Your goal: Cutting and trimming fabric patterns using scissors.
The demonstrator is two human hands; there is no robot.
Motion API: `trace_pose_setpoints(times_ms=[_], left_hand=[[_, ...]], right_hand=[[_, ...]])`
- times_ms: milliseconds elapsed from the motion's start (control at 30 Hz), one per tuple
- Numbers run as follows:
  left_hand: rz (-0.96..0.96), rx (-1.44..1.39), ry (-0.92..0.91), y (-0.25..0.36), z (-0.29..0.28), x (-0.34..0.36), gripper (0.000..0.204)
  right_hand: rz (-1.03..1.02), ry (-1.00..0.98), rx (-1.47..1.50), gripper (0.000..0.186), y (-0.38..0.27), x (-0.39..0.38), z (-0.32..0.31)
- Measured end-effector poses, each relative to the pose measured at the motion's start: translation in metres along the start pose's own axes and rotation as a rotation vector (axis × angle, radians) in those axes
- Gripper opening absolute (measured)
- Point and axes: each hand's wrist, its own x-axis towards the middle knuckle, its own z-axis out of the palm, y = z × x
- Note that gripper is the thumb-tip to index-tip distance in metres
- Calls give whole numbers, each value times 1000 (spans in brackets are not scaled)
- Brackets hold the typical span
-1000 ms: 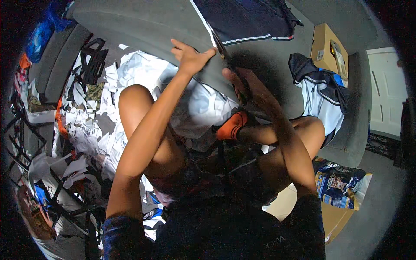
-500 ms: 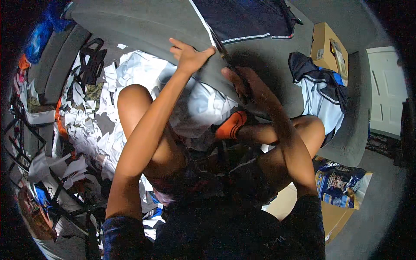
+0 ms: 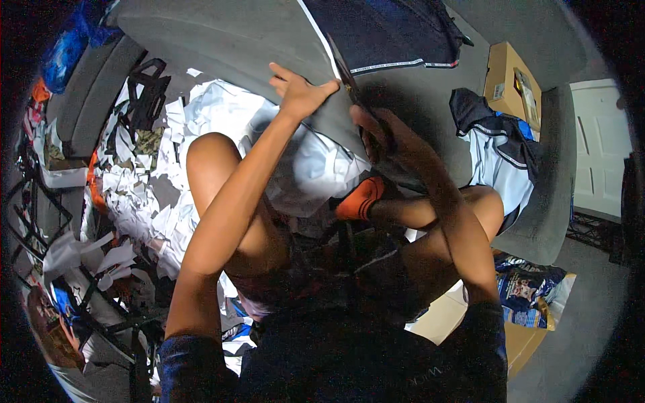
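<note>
My right hand (image 3: 379,134) is wrapped round the handles of dark scissors (image 3: 352,93), whose blades point up and away from me. They lie at the lower end of a white-edged strip, beside the navy cloth (image 3: 390,33) with its pale printed border. Just left of the blades, my left hand (image 3: 301,93) has its fingers spread, and the thumb reaches to the white edge (image 3: 324,41). Whether the thumb presses on that edge is hard to make out. Both hands are over the grey sofa seat (image 3: 222,30).
White cloth (image 3: 218,107) and many white scraps (image 3: 127,191) cover the left side. A black-and-pale-blue garment (image 3: 494,144) and a cardboard box (image 3: 507,77) rest at right. Below them stands a blue bag (image 3: 531,289). My orange sock (image 3: 359,199) is beneath my hands.
The view has shifted slightly, moving the scene a little right and down. Both hands keep nearly the same pose beside the navy cloth, the right still holding the scissors.
</note>
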Motion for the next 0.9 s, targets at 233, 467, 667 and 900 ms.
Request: trace_pose_setpoints(times_ms=[233,467,667,900], left_hand=[[-1,-1,5,-2,4,3,132],[11,17,30,-5,4,5,132],[13,19,20,-4,5,6,133],[24,10,2,-6,5,6,132]], right_hand=[[-127,-163,-372,44,-20,15,7],[-156,-123,-371,43,-19,20,5],[175,-285,217,41,-17,31,-9],[-1,-306,92,39,-23,25,-6]])
